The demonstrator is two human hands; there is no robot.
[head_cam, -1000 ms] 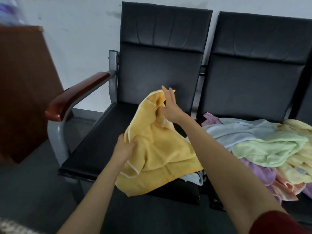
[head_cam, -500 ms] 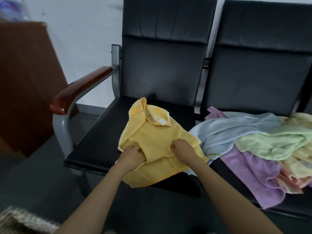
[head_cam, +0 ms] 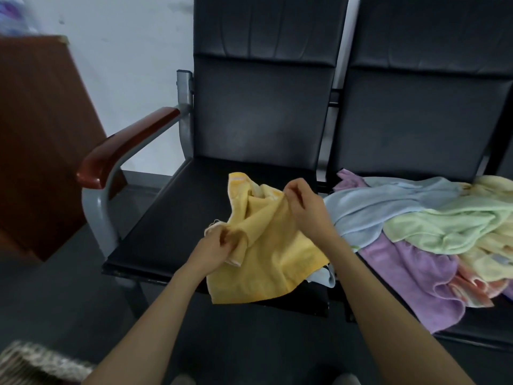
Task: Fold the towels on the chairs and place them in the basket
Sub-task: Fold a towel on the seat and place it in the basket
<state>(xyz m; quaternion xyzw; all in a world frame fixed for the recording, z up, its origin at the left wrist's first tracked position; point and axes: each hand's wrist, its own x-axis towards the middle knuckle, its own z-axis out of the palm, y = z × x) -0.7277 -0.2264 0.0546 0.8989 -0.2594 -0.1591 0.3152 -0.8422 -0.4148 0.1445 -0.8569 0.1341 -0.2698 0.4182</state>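
Note:
A crumpled yellow towel (head_cam: 266, 257) lies on the seat of the left black chair (head_cam: 172, 218), its lower part hanging over the front edge. My left hand (head_cam: 219, 248) pinches a corner of it at its left side. My right hand (head_cam: 302, 204) pinches its upper edge and holds that edge raised a little. A pile of loose towels, light blue (head_cam: 388, 201), green (head_cam: 455, 226), purple (head_cam: 410, 276), pale yellow and pink, covers the right chair's seat. A corner of the woven basket (head_cam: 33, 365) shows at the bottom left on the floor.
A wooden armrest (head_cam: 125, 145) on a grey metal frame stands at the left chair's side. A brown wooden cabinet (head_cam: 36, 134) stands further left against the white wall. Dark floor lies in front of the chairs.
My right hand came down from the towel's raised top, gripped near the front edge beside my left hand, then moved up and right along the towel. The towel dropped onto the seat.

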